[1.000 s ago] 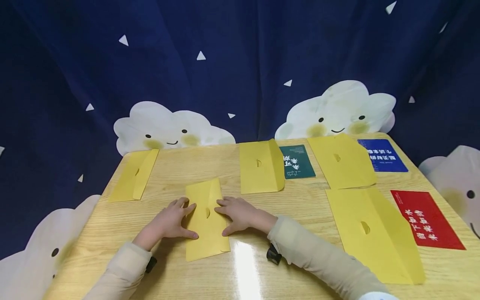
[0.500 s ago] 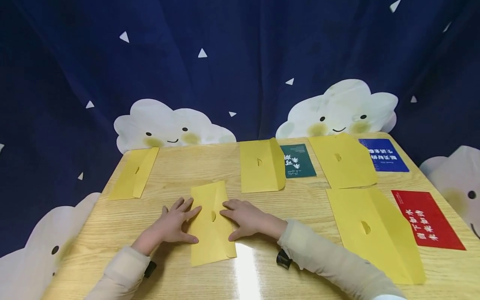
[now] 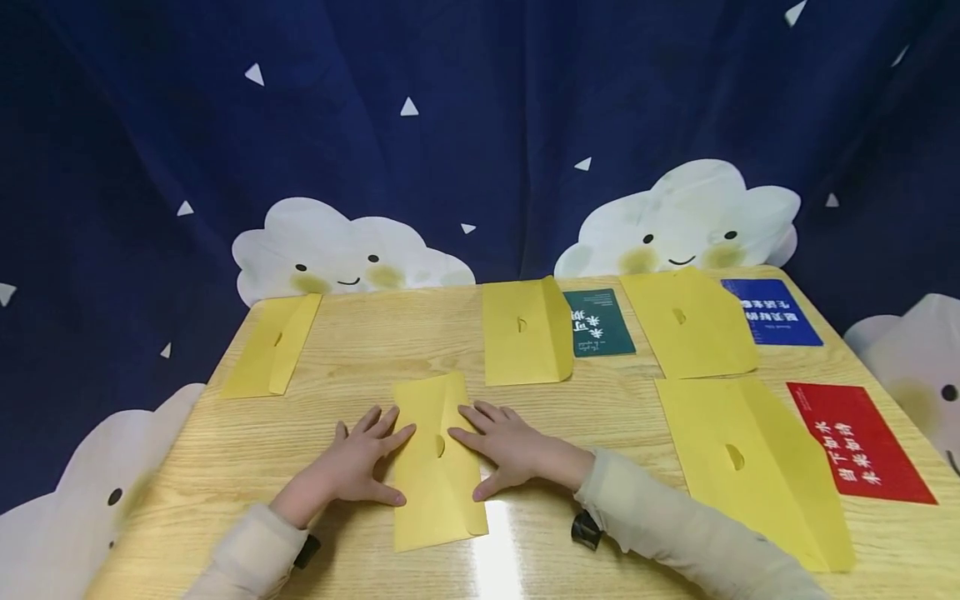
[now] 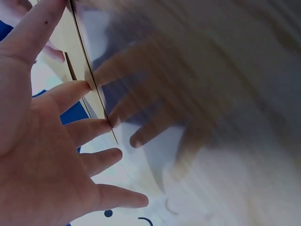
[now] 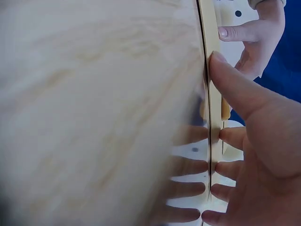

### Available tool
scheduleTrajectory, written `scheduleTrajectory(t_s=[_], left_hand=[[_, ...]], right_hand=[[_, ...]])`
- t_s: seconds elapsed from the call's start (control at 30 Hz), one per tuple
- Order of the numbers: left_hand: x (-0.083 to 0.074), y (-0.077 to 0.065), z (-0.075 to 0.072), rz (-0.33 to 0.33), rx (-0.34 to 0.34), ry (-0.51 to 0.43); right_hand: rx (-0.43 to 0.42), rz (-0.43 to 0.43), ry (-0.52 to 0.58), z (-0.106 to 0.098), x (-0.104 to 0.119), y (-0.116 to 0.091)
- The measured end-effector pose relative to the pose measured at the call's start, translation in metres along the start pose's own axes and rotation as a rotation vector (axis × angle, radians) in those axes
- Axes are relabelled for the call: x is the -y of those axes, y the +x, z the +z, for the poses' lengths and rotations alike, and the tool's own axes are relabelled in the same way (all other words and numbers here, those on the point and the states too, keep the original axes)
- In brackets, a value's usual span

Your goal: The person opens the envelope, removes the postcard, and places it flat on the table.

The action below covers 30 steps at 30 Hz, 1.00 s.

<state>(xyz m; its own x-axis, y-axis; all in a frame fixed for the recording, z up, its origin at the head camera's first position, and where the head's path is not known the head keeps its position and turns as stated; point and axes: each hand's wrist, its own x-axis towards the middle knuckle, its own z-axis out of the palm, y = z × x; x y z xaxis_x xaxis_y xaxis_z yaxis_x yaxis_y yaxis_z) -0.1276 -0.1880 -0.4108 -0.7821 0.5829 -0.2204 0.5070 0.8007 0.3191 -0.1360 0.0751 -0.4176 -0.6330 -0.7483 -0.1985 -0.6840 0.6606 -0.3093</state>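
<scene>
A yellow envelope (image 3: pixel 427 492) with its flap folded over lies flat in the middle of the wooden table. My left hand (image 3: pixel 356 467) rests along its left edge, fingers spread, with the fingertips touching the paper. On the opposite edge lies my right hand (image 3: pixel 513 450), also with spread fingers and its thumb at the edge. Seen edge-on in the right wrist view, the envelope (image 5: pixel 214 94) is a thin strip under the fingertips. In the left wrist view, the palm (image 4: pixel 42 174) and straight fingers are visible, their reflection on the glossy tabletop.
Another folded yellow envelope (image 3: pixel 273 346) lies at the far left. Three envelopes with raised flaps (image 3: pixel 517 350) (image 3: pixel 682 333) (image 3: pixel 738 475) lie to the right, beside a green card (image 3: pixel 600 325), a blue card (image 3: pixel 776 312) and a red card (image 3: pixel 862 442). A dark blue curtain (image 3: pixel 480 125) hangs behind.
Both hands and the envelope between them have moved slightly right and nearer to me. The fingers stay spread on its edges. The other envelopes and cards have not moved on the table.
</scene>
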Motion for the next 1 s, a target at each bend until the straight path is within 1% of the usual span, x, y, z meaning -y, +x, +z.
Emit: scheduleTrajectory(t_s=[0.1,0.23,0.5,0.63,0.83,1.0], left_hand=[[-0.004,0.001,0.002,0.005,-0.008,0.014],[-0.009,0.001,0.003,0.006,-0.001,0.025],[-0.022,0.000,0.005,0.026,0.028,0.007],[-0.029,0.000,0.006,0.030,0.032,0.043],[-0.041,0.005,0.010,0.062,0.035,0.120],[-0.048,0.008,0.011,0.066,0.017,0.174]], right_hand=[[0.005,0.008,0.006,-0.001,-0.001,-0.005],[0.014,0.006,0.006,-0.002,-0.001,-0.011],[0.019,0.004,-0.084,0.003,-0.001,-0.023],[0.025,0.008,-0.113,0.004,-0.001,-0.030],[0.022,0.009,-0.084,0.004,-0.005,-0.043],[0.012,0.004,-0.062,0.006,-0.009,-0.052]])
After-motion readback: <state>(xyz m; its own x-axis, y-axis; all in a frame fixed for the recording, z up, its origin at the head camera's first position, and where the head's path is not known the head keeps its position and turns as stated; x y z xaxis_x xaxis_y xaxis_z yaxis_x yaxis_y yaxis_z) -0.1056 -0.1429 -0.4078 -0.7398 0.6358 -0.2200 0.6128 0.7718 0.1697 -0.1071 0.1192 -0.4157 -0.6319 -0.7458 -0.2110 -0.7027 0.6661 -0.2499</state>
